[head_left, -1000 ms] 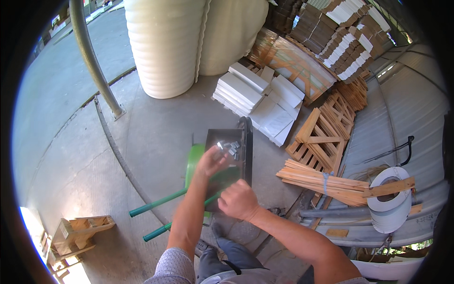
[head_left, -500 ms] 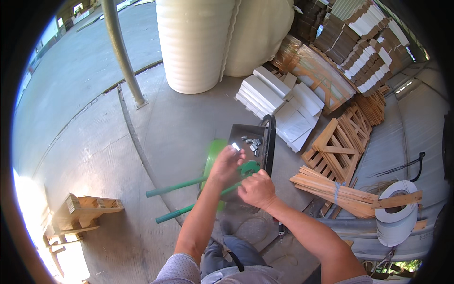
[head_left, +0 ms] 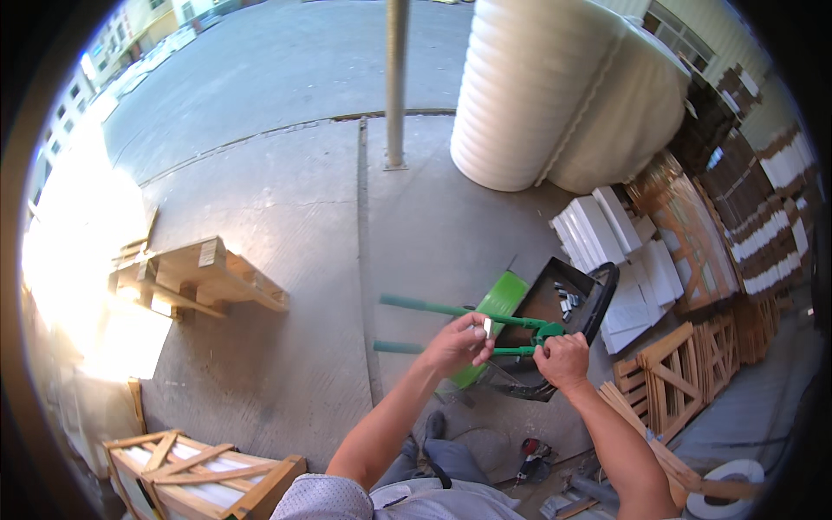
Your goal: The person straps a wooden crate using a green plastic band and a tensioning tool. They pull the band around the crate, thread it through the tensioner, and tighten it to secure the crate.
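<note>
Between the fingertips of my left hand (head_left: pixel 456 347) is a small shiny metal strapping seal (head_left: pixel 488 328). My right hand (head_left: pixel 565 360) is closed round the head end of a green long-handled crimping tool (head_left: pixel 548 332). The tool's two handles point left, spread apart, and pass close to my left hand. Beneath the tool is a strapping cart with a dark tray (head_left: pixel 539 297), where several loose metal seals (head_left: pixel 568 301) lie. Bright green strap (head_left: pixel 501 299) shows on the cart's left side. My fingers hide part of the tool head.
A wooden pallet (head_left: pixel 208 277) stands at left, with a wooden crate (head_left: pixel 199 472) nearer. White boards (head_left: pixel 637 295) and wooden frames (head_left: pixel 676 377) line the right. Large white foam rolls (head_left: pixel 529 104) and a metal post (head_left: pixel 395 87) stand farther off. A power drill (head_left: pixel 533 455) lies near my feet.
The view has swung left, so the cart and tool appear farther right. My left hand has come down from over the tray to beside the tool's handles, still pinching the seal.
</note>
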The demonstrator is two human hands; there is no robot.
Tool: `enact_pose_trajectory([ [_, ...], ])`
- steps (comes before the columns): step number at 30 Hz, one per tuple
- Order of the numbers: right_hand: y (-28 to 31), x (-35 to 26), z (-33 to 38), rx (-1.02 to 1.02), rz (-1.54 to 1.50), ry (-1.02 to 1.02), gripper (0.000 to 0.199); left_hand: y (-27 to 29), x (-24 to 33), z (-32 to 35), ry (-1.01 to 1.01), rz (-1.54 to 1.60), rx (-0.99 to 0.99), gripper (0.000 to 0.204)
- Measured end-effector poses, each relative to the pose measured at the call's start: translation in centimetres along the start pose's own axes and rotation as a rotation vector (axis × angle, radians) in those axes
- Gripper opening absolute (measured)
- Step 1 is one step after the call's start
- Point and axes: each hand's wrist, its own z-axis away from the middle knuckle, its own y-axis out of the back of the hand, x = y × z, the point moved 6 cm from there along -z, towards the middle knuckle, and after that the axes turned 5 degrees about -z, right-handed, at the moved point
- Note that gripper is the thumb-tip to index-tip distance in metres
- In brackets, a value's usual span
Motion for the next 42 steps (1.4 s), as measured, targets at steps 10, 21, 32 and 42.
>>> enact_pose_trajectory([
  [10,-2.5,1.2,1.6,-0.025,0.058,0.045,0.025,4.2,-5.0,22.3,-0.132,-0.018,0.287,0.020],
  [21,0.0,-1.4,2.3,-0.208,0.234,0.072,0.036,7.6,-13.6,46.6,-0.655,0.464,1.188,0.018],
  [32,0.3,-1.9,2.6,-0.208,0.216,0.006,0.031,7.2,-14.1,89.1,-1.389,0.608,1.792,0.018],
  [42,-1.2,-0.6,1.9,-0.235,0.236,-0.005,0.034,8.7,-12.3,112.4,-1.368,0.591,2.376,0.055],
])
